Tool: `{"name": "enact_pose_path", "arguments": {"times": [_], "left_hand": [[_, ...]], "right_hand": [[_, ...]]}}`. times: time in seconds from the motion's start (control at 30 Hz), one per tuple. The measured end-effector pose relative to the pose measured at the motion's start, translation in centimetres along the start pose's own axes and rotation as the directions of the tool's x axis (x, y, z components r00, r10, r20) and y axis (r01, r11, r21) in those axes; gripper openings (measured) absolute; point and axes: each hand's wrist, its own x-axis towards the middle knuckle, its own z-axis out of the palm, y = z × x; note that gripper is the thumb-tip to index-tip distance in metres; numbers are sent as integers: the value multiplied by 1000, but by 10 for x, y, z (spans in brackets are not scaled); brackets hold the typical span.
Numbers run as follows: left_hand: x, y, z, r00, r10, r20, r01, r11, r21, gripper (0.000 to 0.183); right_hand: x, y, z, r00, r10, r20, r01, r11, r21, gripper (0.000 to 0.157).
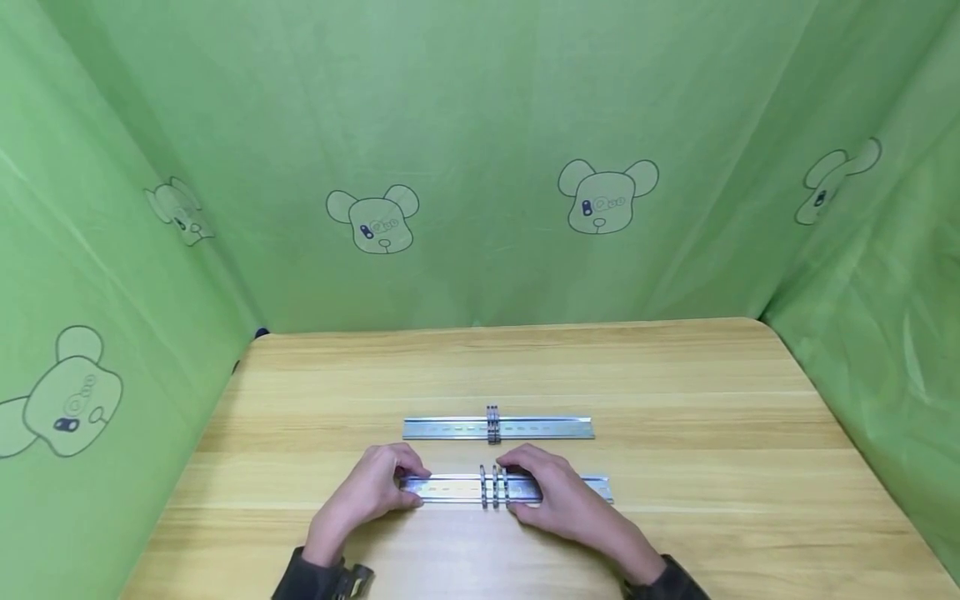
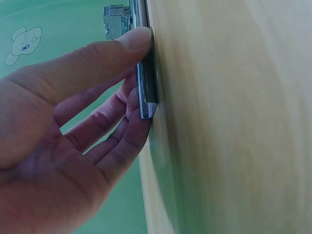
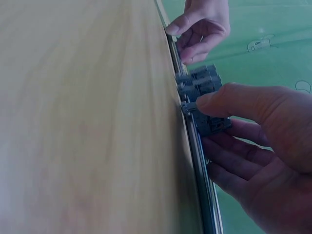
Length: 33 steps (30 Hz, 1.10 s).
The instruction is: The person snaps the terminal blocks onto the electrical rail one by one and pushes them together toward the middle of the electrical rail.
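A slotted metal DIN rail (image 1: 453,490) lies across the near part of the table, with three thin grey terminal blocks standing on it, small gaps between them. My left hand (image 1: 369,492) holds the rail's left end, thumb on the near edge and fingers at the far edge; the left wrist view shows this rail end (image 2: 146,105) between them. At the rightmost block (image 3: 213,125), my right hand (image 1: 566,502) pinches with the thumb on its near side and fingers behind. The other two blocks (image 3: 199,84) stand between the hands. My right palm covers part of the rail.
Farther back, a second DIN rail (image 1: 442,429) lies roughly parallel, carrying a tight group of terminal blocks (image 1: 492,425) near its middle. The wooden table (image 1: 675,392) is bordered by green cloth walls (image 1: 480,283) at the back and sides.
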Motion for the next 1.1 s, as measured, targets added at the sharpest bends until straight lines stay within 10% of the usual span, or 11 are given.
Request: {"name": "enact_pose_path", "arguments": {"times": [1.1], "left_hand": [[1, -1, 1, 1000, 13, 1, -13, 1000, -12, 31]], "right_hand": [[18, -15, 25, 999, 44, 10, -43, 997, -61, 60]]}}
